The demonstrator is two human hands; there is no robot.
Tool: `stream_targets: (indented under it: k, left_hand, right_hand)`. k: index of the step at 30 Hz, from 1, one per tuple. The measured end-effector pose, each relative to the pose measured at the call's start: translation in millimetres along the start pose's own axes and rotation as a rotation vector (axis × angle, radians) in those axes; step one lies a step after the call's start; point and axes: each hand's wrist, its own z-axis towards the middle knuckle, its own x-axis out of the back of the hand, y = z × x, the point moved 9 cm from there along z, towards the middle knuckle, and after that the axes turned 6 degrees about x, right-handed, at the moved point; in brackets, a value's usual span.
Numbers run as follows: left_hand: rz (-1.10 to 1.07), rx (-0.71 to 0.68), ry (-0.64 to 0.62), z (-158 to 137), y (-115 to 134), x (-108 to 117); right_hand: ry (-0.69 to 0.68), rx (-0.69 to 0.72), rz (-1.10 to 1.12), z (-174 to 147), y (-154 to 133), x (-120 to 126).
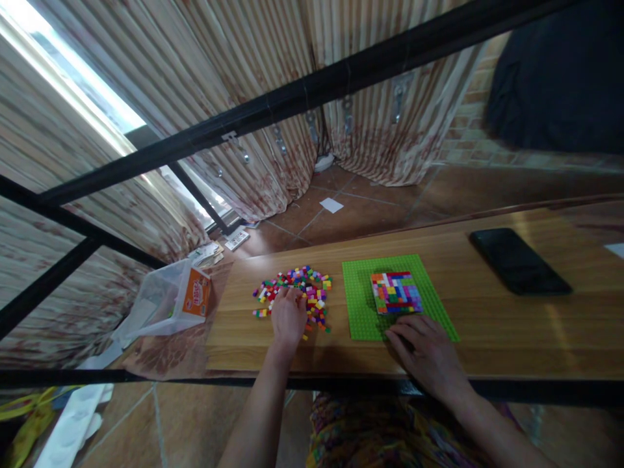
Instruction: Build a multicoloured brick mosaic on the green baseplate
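Small mixed-colour toy building bricks [319,296] lie in a loose pile on the wooden table. My left hand [289,315] is over the near side of this pile, fingers bent and drawn together; whatever may be between the fingertips is hidden. To the right is a green baseplate [355,318] carrying a rectangular block of multicoloured bricks [396,291]. My right hand [426,348] rests over the baseplate's near edge, just below that block. Its fingers curve loosely, the thumb stands apart from them, and no object shows in the hand.
A black phone [520,261] lies on the table [468,296] at the right. Left of the table is a clear plastic bin [163,299] with an orange label. Black metal bars [273,104] cross in front of curtains [234,58]. White paper [331,205] lies on the floor.
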Motion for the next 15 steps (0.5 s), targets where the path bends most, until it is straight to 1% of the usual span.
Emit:
stream_targets:
  k: [5, 8, 11, 15]
  left_hand:
    - [0.030, -0.025, -0.029, -1.8, 5.1, -1.7]
    - [-0.017, 0.000, -0.061, -1.9, 4.9, -4.2]
    - [-0.174, 0.077, -0.048, -0.2, -2.1, -1.9]
    - [-0.400, 0.110, -0.101, 2.7, -8.1, -4.6]
  right_hand:
    - [-0.013, -0.004, -0.004, 1.1, -1.3, -0.1]
    - [-0.017, -0.006, 0.002, 1.7, -1.3, -0.3]
    - [-0.014, -0.006, 0.010, 1.6, -1.0, -0.2]
    - [-0.008, -0.005, 0.025, 1.2, -1.2, 1.0]
